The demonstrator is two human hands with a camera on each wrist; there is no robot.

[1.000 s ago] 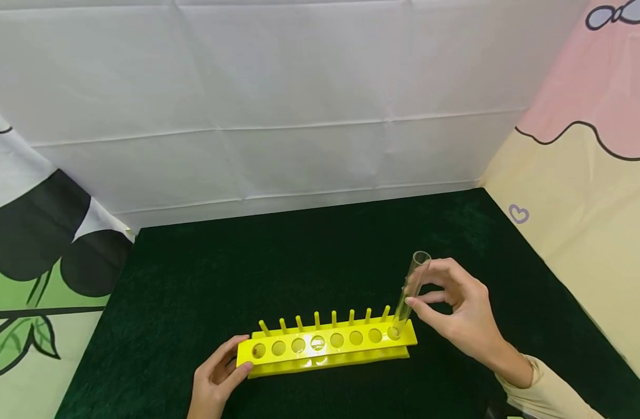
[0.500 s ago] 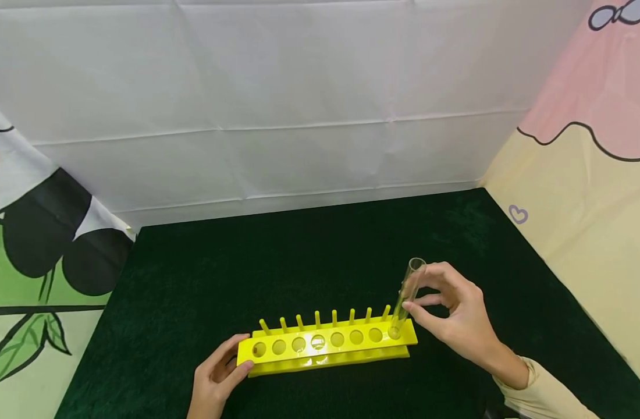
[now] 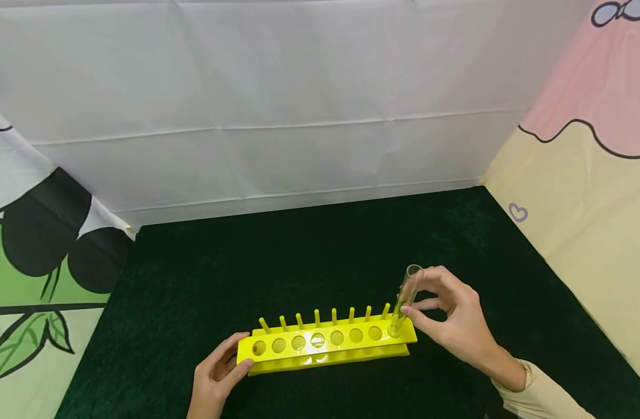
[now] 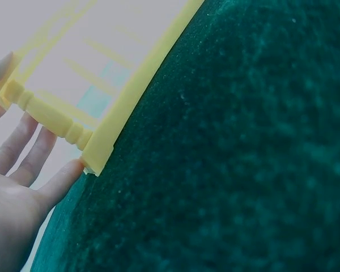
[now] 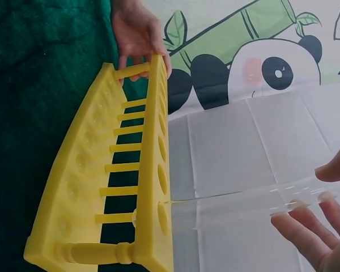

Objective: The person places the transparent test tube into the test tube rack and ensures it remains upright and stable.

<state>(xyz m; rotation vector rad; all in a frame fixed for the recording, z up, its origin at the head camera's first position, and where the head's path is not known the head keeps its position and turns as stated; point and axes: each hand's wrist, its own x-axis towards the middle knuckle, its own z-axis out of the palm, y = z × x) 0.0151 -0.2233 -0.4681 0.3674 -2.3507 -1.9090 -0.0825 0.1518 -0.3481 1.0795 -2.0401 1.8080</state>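
Observation:
A yellow test tube rack [image 3: 346, 348] stands on the dark green cloth, with a row of round holes in its top plate and upright pegs along the back. My left hand [image 3: 215, 372] grips its left end, thumb in front; in the left wrist view, fingers [image 4: 61, 180] reach around the end post [image 4: 51, 117]. Between thumb and fingertips, my right hand [image 3: 456, 314] pinches a clear glass test tube [image 3: 405, 295], tilted slightly. The tube's lower end sits in the rightmost hole; in the right wrist view its tip shows just below the top plate [image 5: 149, 187].
The green cloth [image 3: 278, 262] covers the table around and behind the rack. A white sheet [image 3: 299, 87] hangs at the back. Printed cloths stand on both sides, a panda one [image 5: 277, 68] at left and a pink and cream one [image 3: 587, 203] at right.
My right hand and the test tube have moved down and slightly left, the tube sinking lower at the rightmost hole. My left hand and the rack have stayed nearly still.

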